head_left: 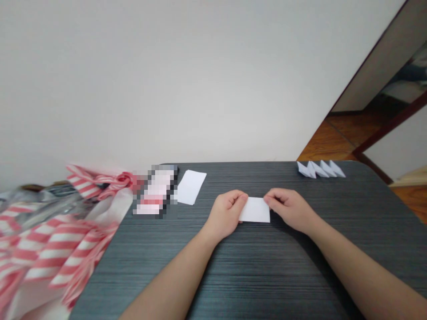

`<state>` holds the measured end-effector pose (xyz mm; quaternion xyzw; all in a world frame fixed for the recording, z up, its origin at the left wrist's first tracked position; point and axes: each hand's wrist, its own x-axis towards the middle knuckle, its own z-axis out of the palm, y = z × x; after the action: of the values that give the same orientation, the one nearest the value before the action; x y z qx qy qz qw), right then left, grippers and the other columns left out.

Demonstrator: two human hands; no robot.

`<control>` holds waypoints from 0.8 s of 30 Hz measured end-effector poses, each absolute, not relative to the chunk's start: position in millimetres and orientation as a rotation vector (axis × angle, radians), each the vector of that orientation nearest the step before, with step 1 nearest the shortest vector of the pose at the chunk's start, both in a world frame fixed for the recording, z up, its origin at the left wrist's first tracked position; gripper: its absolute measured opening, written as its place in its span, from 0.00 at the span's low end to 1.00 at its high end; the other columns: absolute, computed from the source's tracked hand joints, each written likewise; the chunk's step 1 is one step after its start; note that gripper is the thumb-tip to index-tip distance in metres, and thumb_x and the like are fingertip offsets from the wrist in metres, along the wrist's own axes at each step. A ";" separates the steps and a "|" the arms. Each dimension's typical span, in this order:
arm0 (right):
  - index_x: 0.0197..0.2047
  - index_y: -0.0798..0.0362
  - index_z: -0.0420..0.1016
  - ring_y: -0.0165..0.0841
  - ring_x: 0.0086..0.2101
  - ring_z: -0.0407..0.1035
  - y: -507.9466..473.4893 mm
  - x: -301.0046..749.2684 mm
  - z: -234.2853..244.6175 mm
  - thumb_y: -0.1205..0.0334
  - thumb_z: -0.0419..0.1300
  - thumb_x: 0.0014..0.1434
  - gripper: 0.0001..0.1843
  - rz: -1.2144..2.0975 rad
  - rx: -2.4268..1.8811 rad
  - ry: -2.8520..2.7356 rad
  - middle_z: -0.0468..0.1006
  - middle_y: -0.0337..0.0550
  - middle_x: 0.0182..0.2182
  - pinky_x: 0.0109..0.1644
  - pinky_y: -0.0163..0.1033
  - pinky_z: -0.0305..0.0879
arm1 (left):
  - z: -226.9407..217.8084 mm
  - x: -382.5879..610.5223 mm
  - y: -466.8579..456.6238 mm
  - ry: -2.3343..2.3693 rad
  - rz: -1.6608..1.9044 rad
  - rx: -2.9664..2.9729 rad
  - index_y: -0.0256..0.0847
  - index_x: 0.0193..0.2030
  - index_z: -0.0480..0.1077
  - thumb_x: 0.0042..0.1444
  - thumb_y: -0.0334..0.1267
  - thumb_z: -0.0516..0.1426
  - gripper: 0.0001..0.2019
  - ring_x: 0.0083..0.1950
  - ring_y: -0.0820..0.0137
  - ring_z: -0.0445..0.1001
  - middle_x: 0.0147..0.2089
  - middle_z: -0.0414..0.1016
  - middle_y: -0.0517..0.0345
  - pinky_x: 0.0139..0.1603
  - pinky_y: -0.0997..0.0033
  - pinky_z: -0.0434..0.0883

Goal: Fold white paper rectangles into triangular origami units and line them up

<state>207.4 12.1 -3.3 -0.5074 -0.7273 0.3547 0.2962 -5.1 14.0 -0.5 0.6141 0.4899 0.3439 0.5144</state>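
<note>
Between my hands, a little above the dark table (253, 275), is a small white sheet of paper (256, 210). My left hand (227, 211) is closed on its left edge, thumb on top. At the upper right corner, my right hand (289, 206) pinches the same sheet between thumb and fingers. The fingers under the paper are mostly hidden. More white paper (191, 186) lies flat on the table to the left of my hands. Folded white paper pieces (320, 169) stand in a zigzag row at the far right.
A blurred-out phone-like thing (156, 190) lies near the table's left edge. Beyond that edge are red-and-white striped cloths (60, 244) and clear plastic. A pale wall (200, 80) rises behind the table. Wooden floor (328, 138) shows past its right side.
</note>
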 end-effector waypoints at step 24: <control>0.32 0.52 0.73 0.32 0.27 0.67 11.5 207.1 -6.5 0.59 0.56 0.63 0.10 0.952 -1.358 -1.891 0.74 0.37 0.25 0.31 0.35 0.60 | 2.8 -4.2 11.4 1.000 0.634 1.866 0.38 0.33 0.76 0.64 0.40 0.50 0.16 0.29 0.73 0.67 0.27 0.73 0.60 0.31 0.74 0.60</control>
<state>207.1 11.5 -6.5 -0.5138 -0.7152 0.3601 0.3080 -4.2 11.4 2.8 0.7544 0.4042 0.2565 0.4492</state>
